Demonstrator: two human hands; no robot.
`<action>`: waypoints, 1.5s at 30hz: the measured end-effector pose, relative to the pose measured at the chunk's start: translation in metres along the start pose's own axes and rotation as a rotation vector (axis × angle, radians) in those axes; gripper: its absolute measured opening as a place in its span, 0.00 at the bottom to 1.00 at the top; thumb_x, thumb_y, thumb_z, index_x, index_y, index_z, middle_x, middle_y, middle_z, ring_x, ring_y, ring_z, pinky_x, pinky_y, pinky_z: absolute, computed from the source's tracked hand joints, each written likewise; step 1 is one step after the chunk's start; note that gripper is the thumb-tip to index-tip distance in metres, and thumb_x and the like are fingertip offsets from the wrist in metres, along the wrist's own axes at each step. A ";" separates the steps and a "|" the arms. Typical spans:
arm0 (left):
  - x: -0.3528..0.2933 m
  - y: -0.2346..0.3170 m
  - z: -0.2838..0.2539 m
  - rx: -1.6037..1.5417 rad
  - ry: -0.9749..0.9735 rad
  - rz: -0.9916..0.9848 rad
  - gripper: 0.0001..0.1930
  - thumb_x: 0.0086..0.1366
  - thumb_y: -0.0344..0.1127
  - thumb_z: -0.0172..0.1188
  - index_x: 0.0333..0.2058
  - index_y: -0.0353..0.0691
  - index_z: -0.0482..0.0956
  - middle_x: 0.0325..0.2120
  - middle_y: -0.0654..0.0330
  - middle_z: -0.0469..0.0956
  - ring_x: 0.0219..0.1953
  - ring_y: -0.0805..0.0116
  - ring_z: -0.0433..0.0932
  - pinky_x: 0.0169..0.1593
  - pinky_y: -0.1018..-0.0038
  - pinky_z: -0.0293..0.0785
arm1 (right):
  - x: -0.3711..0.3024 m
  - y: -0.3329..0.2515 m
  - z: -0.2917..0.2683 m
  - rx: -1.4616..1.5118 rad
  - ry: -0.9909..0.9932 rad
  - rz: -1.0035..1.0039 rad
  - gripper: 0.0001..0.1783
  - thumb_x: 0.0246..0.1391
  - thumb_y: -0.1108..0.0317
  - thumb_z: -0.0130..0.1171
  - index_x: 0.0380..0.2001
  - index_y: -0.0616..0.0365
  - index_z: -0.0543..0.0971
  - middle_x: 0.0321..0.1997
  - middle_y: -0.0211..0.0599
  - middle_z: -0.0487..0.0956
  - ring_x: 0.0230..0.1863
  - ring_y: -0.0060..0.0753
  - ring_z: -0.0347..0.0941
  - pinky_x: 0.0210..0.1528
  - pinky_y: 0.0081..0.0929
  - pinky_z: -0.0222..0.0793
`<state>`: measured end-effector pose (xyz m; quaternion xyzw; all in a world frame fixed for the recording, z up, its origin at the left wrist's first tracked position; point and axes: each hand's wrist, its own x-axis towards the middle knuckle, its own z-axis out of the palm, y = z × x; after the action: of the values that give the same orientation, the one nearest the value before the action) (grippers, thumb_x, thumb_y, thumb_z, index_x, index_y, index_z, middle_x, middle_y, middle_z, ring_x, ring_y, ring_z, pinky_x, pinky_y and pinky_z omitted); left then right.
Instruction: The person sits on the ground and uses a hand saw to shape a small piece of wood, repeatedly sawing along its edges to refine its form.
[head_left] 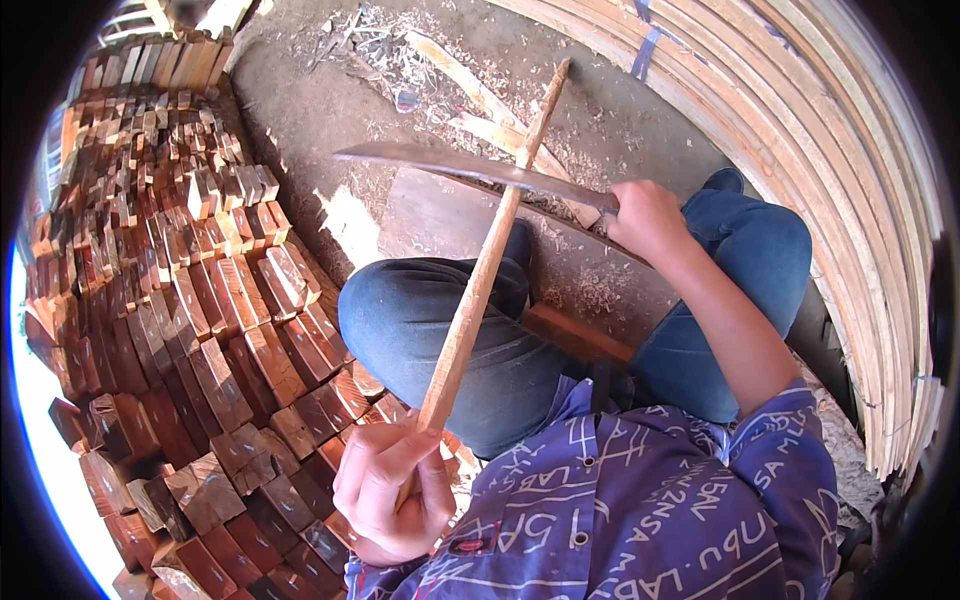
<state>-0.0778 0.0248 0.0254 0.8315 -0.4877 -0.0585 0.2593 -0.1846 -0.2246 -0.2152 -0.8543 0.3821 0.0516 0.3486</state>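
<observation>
My left hand (395,490) is closed round the near end of a long wooden stick (470,315), which slants up and away past my bent knee. The stick's far tip looks darker and rougher than its pale near part. In my right hand (645,220) is a machete (475,168), gripped at its handle, which the fingers mostly hide. Its long, slightly curved blade points left and crosses over the stick's far half. Whether the blade touches the wood there, I cannot tell.
Stacked reddish-brown wood blocks (240,350) fill the left side. Long pale strips (800,100), bundled with blue ties, curve along the right. A flat board (430,215) lies in front of my legs. Beyond it, wood shavings and loose split pieces (465,80) litter the ground.
</observation>
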 end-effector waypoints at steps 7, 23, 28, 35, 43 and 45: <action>-0.005 -0.005 0.004 0.015 0.061 -0.067 0.08 0.53 0.19 0.65 0.31 0.37 0.77 0.26 0.53 0.80 0.26 0.67 0.78 0.30 0.75 0.71 | -0.028 -0.034 -0.011 0.073 -0.037 -0.174 0.10 0.40 0.70 0.63 0.28 0.62 0.81 0.24 0.50 0.80 0.30 0.56 0.78 0.34 0.47 0.73; 0.000 -0.006 0.000 0.042 0.039 -0.037 0.09 0.53 0.18 0.65 0.31 0.36 0.78 0.25 0.55 0.79 0.26 0.66 0.77 0.32 0.75 0.71 | -0.035 -0.039 -0.018 0.088 -0.063 -0.259 0.08 0.43 0.66 0.63 0.26 0.59 0.81 0.23 0.51 0.80 0.30 0.57 0.79 0.34 0.48 0.74; -0.003 -0.008 -0.002 0.021 -0.019 0.123 0.13 0.49 0.16 0.67 0.32 0.38 0.79 0.28 0.53 0.81 0.26 0.62 0.80 0.30 0.74 0.74 | -0.012 0.000 0.010 -0.042 0.074 0.036 0.10 0.44 0.64 0.63 0.29 0.59 0.84 0.27 0.51 0.82 0.32 0.53 0.81 0.37 0.46 0.77; -0.023 -0.003 0.010 0.096 -0.167 0.359 0.14 0.46 0.17 0.66 0.32 0.38 0.79 0.28 0.56 0.81 0.28 0.62 0.81 0.28 0.70 0.77 | -0.053 -0.006 0.024 0.221 -0.017 0.229 0.12 0.51 0.63 0.61 0.32 0.60 0.84 0.29 0.53 0.82 0.35 0.53 0.81 0.41 0.47 0.75; -0.033 -0.021 -0.016 0.345 -0.298 0.785 0.09 0.49 0.29 0.63 0.32 0.41 0.78 0.34 0.61 0.82 0.37 0.67 0.83 0.31 0.73 0.81 | -0.121 -0.004 0.013 0.971 -0.142 0.388 0.16 0.53 0.63 0.65 0.21 0.60 0.72 0.15 0.30 0.69 0.14 0.25 0.66 0.16 0.29 0.62; -0.041 -0.018 -0.022 0.360 -0.297 0.863 0.08 0.51 0.30 0.63 0.32 0.41 0.78 0.35 0.61 0.82 0.38 0.66 0.83 0.34 0.72 0.82 | -0.133 0.002 0.007 1.009 -0.100 0.376 0.15 0.52 0.64 0.65 0.20 0.59 0.72 0.15 0.29 0.69 0.14 0.24 0.66 0.16 0.28 0.63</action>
<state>-0.0773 0.0739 0.0290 0.5679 -0.8218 0.0216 0.0398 -0.2782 -0.1383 -0.1743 -0.4940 0.4885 -0.0362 0.7183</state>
